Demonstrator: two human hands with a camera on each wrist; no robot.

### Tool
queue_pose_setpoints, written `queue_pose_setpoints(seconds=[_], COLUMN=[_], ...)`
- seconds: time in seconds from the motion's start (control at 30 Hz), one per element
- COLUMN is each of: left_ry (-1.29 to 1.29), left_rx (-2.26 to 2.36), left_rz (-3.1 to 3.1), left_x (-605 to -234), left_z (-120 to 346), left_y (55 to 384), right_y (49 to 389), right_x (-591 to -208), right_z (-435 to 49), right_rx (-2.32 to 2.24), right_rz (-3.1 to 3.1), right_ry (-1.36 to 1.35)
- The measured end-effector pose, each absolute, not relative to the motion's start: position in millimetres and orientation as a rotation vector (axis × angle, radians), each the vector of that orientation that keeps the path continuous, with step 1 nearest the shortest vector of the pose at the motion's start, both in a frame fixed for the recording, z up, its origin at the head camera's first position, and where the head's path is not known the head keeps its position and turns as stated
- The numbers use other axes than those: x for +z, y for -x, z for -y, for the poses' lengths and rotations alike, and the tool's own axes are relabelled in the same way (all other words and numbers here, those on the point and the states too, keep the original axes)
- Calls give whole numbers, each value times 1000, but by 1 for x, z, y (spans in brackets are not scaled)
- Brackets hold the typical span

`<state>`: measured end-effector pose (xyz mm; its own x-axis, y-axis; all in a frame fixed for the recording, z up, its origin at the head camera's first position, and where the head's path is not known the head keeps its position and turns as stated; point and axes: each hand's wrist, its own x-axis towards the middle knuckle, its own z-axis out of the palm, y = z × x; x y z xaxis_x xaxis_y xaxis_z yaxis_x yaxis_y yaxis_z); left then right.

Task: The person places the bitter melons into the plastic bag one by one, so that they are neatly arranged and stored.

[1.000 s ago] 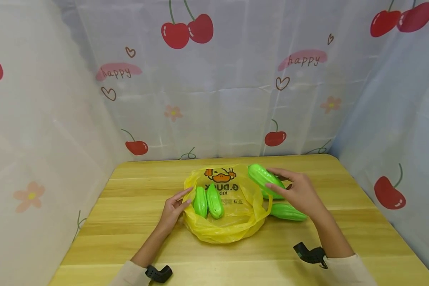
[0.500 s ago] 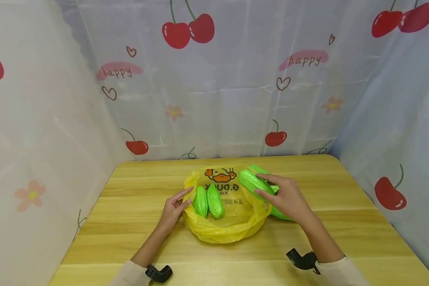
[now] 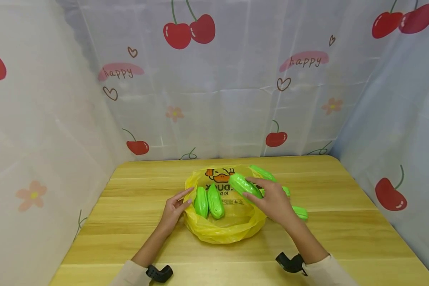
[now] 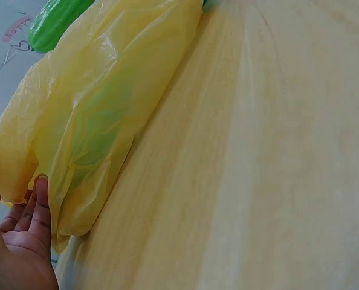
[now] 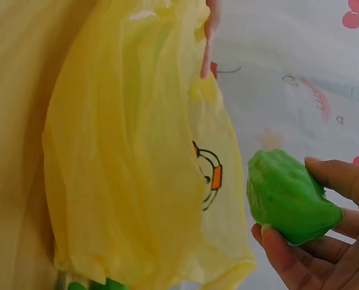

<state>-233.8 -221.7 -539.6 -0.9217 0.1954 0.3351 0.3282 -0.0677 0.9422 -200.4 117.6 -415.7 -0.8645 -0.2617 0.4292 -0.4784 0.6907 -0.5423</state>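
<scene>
In the head view my right hand (image 3: pixel 276 200) holds a bright green bitter melon (image 3: pixel 241 184) between thumb and fingers, over the right part of a yellow plastic bag (image 3: pixel 223 234). The right wrist view shows the melon's bumpy skin and pointed end (image 5: pixel 291 196), in the air beside the bag. My left hand (image 3: pixel 174 209) grips the bag's left rim, its fingertips partly behind the plastic in the left wrist view. Two more green melons, one at the left (image 3: pixel 201 202) and one beside it (image 3: pixel 215 202), lie inside the open bag.
Several other green melons lie right of the bag, one at the back (image 3: pixel 264 173) and one nearer the front (image 3: pixel 300 212), partly hidden by the right hand. The wooden table (image 3: pixel 128 222) is enclosed by white curtains (image 3: pixel 214 103) with cherry prints.
My right hand has carried the held melon leftward and slightly down, from the bag's right edge to over its opening. The left hand has stayed at the rim.
</scene>
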Motion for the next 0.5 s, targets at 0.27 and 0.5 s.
queue_pose_setpoints(seconds=[0.27, 0.5], left_ry=[590, 579], left_rx=[-2157, -2156], left_rz=[2075, 2082], left_x=[-539, -538], left_z=[222, 222], left_y=[234, 234], right_y=[205, 211], right_x=[-425, -434], right_z=[-103, -95], right_rx=[1089, 1171], right_rz=[2582, 2515], right_ry=[-567, -581])
